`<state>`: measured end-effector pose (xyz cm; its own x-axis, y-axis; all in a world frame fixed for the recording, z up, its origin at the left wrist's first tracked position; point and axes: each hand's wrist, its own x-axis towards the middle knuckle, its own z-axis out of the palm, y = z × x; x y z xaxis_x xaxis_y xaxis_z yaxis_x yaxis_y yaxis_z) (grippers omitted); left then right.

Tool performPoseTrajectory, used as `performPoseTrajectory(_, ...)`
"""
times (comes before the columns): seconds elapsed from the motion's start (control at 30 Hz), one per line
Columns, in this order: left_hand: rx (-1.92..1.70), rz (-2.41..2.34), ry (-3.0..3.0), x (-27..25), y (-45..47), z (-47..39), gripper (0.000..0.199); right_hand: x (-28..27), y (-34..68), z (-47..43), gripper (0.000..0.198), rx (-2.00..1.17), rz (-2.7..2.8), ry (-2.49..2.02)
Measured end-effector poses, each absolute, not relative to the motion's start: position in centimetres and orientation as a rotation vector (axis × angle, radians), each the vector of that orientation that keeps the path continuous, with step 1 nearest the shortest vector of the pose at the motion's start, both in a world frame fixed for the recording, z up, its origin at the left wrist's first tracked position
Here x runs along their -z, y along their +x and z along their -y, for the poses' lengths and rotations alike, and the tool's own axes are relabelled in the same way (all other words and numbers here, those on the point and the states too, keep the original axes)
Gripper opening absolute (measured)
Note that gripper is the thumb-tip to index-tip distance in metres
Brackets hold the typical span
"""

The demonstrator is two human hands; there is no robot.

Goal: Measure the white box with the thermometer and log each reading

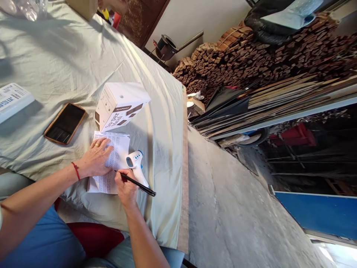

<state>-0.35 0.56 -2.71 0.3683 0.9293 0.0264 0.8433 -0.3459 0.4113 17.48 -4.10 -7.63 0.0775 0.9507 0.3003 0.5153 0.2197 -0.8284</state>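
My right hand [127, 187] grips a black pen [139, 185], its tip down at a sheet of paper [122, 147] covered in small print. Across the left part of that sheet lies my left hand [96, 158], fingers spread and flat, a ring on one finger and a red cord at the wrist. Just right of the paper rests a white and blue infrared thermometer [136, 165], partly behind my right hand and the pen. A white "Super Meal" box [122, 104] stands at the paper's far edge. What the pen marks is too small to read.
A phone [65, 123] in a brown case and a white box [13, 98] lie on the cloth-covered table [69, 48] to the left. A cardboard box [83, 7] and another person's hand [114, 5] are at the far edge. Stacked wood [251, 56] lies beyond.
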Motion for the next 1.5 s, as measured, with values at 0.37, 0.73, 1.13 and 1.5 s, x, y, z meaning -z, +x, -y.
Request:
performPoseTrajectory(0.37,-0.435,-1.548,2.301,3.12,-0.35,-0.53,0.056,7.93,17.66,4.12,0.022,-0.596,1.639,-1.451)
performPoseTrajectory(0.73,-0.435,-1.547,2.318,3.02,-0.41,-0.45,0.053,7.63,17.60,4.10,0.024,-0.585,1.623,-1.467)
performPoseTrajectory(1.13,-0.421,-1.554,2.330,2.87,-0.38,-0.43,0.052,7.63,17.58,4.08,0.023,-0.569,1.581,-1.473)
performPoseTrajectory(1.5,-0.377,-1.564,2.326,2.63,-0.26,-0.43,0.052,7.77,17.61,4.11,0.023,-0.567,1.565,-1.485)
